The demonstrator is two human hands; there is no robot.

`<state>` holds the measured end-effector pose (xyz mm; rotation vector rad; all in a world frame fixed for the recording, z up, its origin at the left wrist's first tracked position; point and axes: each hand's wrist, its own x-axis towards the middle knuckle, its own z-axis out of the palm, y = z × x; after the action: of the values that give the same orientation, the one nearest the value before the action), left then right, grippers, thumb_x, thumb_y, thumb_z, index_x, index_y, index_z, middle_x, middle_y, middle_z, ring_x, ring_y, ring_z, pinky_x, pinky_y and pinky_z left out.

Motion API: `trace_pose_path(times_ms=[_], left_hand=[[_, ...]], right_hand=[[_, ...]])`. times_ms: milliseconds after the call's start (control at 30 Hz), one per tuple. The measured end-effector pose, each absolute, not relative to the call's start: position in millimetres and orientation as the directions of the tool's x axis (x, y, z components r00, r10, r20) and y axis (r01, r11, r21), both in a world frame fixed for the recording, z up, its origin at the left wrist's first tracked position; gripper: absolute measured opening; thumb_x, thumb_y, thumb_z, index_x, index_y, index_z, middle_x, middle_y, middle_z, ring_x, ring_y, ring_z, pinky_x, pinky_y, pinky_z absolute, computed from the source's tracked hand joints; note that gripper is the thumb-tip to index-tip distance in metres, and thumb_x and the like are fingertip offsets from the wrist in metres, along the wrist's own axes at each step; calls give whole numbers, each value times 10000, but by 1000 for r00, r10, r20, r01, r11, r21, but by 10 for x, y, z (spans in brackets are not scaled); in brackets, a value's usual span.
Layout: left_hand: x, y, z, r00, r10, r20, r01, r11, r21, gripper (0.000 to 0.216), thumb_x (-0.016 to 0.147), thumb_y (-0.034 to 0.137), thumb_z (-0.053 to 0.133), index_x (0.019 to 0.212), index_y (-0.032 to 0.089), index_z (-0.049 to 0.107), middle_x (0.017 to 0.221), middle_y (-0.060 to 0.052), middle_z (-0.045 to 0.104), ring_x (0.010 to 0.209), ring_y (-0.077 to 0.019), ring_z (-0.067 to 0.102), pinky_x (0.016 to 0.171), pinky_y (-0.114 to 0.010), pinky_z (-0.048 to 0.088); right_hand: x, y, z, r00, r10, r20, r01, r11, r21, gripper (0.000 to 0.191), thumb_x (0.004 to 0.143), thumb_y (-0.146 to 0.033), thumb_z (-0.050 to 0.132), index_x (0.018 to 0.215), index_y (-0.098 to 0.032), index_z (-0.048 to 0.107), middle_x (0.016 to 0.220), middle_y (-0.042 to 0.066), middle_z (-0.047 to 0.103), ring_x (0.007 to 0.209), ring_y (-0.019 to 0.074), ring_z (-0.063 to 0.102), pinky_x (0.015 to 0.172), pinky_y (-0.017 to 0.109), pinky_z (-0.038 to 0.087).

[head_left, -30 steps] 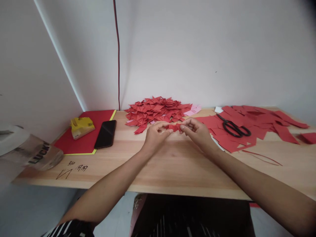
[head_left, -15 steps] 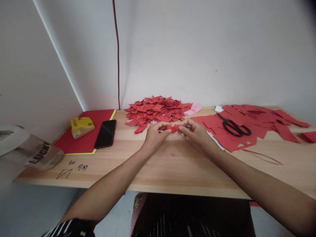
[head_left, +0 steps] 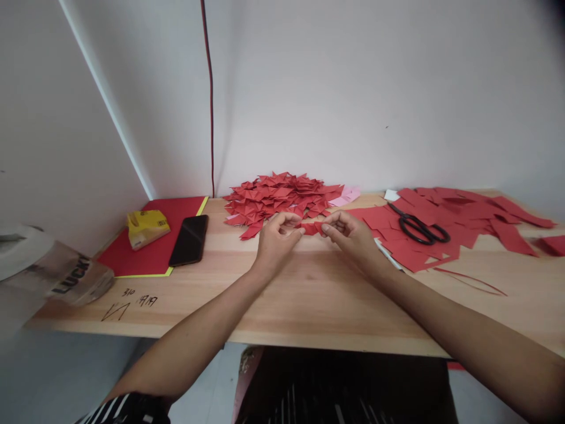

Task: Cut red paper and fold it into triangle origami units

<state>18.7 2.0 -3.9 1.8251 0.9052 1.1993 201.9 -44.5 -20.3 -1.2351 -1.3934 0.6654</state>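
Note:
Between my two hands is a small folded piece of red paper (head_left: 312, 228), held just above the table. My left hand (head_left: 279, 237) pinches its left end between thumb and fingers. At its right end, my right hand (head_left: 348, 234) has a similar pinch. The fingertips cover both ends, so only the middle of the paper shows. Right behind the hands, a heap of folded red paper pieces (head_left: 278, 197) lies against the wall, with some pink paper (head_left: 347, 195) at its right side.
Black-handled scissors (head_left: 417, 225) rest on flat red paper sheets (head_left: 468, 215) at right, near a white pen (head_left: 388, 254). To the left are a black phone (head_left: 189, 240), a yellow packet (head_left: 148, 228) on a red sheet (head_left: 128, 257), and a clear container (head_left: 66, 277) marked LUCKY.
The fingertips have shifted slightly apart, and a little more of the red paper's middle shows between them. Everything else on the table stays where it was.

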Motion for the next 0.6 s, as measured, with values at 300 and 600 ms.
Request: trace_pose_path(times_ms=[300,600], left_hand=[[210,-88,-36,396,849,350,74,-410,909,135,794,241,657,887,181,735,922,-61,732,818,-175,640,738,-290,476],[259,-48,-113,441,876,194,-107,-164,981,202,748,326,722,879,174,743,912,-71,744,825,-173,656,809,-327,500]], right_hand=[[2073,-501,-175,41,702,711,746,452,-490,118,917,-293,542,923,-240,647,916,63,706,859,218,642,778,379,489],[2059,-519,-139,-174,624,762,822,518,-236,150,929,-225,532,901,-254,676,967,64,742,916,222,678,829,388,477]])
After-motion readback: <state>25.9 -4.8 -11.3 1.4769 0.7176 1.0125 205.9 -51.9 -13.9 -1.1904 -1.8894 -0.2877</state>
